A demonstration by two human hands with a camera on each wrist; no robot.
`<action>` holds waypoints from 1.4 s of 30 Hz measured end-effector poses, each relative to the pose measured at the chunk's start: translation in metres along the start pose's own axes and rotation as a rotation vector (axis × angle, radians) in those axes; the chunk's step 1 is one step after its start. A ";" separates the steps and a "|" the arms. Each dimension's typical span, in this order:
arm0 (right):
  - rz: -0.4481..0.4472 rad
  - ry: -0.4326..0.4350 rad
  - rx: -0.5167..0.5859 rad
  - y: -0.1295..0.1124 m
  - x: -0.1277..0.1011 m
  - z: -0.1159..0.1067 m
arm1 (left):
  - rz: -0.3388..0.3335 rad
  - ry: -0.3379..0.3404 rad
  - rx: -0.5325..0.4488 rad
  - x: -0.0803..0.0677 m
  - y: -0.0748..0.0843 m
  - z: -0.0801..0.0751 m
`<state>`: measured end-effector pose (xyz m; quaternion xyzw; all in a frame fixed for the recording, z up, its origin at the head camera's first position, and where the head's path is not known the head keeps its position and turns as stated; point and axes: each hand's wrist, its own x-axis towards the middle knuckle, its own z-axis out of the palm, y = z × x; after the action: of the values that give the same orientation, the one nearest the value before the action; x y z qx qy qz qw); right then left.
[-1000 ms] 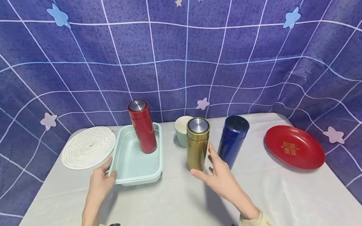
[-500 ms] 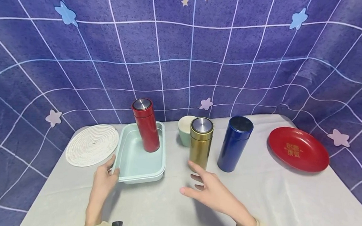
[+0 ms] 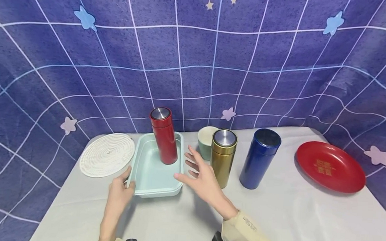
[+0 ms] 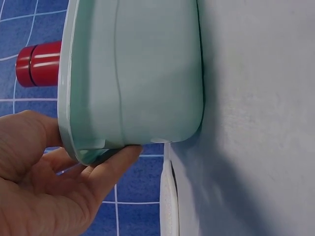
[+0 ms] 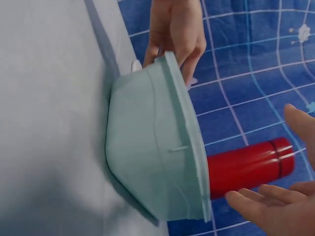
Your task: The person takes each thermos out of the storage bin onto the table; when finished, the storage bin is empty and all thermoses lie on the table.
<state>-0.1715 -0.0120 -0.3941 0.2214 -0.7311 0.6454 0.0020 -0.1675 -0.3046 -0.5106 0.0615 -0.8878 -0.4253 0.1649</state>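
A red flask [image 3: 164, 135] with a silver lid stands upright at the far end of a pale teal tray [image 3: 155, 192]. My left hand [image 3: 122, 185] grips the tray's near left corner, thumb over the rim; the left wrist view shows its fingers [image 4: 106, 169] under the tray [image 4: 133, 73], with the red flask [image 4: 39, 64] beyond. My right hand [image 3: 196, 171] hovers with spread fingers over the tray's right rim, between the red flask and a gold flask [image 3: 223, 157], touching neither. The right wrist view shows its fingertips [image 5: 268, 204] close to the red flask [image 5: 248, 168].
A blue flask [image 3: 259, 157] stands right of the gold one, with a pale green cup [image 3: 206, 145] behind them. A red plate [image 3: 330, 165] lies at the far right and a round woven mat [image 3: 107, 159] left of the tray. A blue grid cloth hangs behind the table.
My right hand drew back from beside the gold flask and swung left to the tray's right rim, near the red flask. My left hand kept its hold on the tray corner.
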 end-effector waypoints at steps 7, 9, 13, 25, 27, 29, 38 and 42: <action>-0.028 0.078 0.064 -0.011 0.034 0.018 | -0.036 -0.008 0.036 -0.002 0.002 0.001; -0.030 0.086 0.075 -0.017 0.042 0.021 | -0.046 0.004 0.041 -0.006 0.018 -0.003; -0.055 0.126 0.023 -0.008 0.062 0.028 | -0.074 -0.007 -0.022 -0.017 0.070 -0.019; -0.008 0.158 -0.184 0.033 0.117 0.047 | -0.188 -0.069 -0.003 -0.017 0.099 -0.029; 0.007 0.155 -0.194 0.037 0.121 0.050 | -0.190 -0.071 -0.006 -0.017 0.099 -0.029; 0.007 0.161 -0.197 0.040 0.123 0.051 | -0.180 -0.065 -0.014 -0.017 0.101 -0.028; -0.060 0.200 -0.185 0.045 0.125 0.056 | -0.159 -0.026 -0.019 -0.018 0.093 -0.022; -0.065 0.226 -0.159 0.042 0.123 0.056 | -0.201 -0.069 -0.031 -0.017 0.100 -0.027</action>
<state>-0.2797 -0.1019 -0.4075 0.1701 -0.7676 0.6056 0.1227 -0.1395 -0.2575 -0.4209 0.1333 -0.8754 -0.4555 0.0918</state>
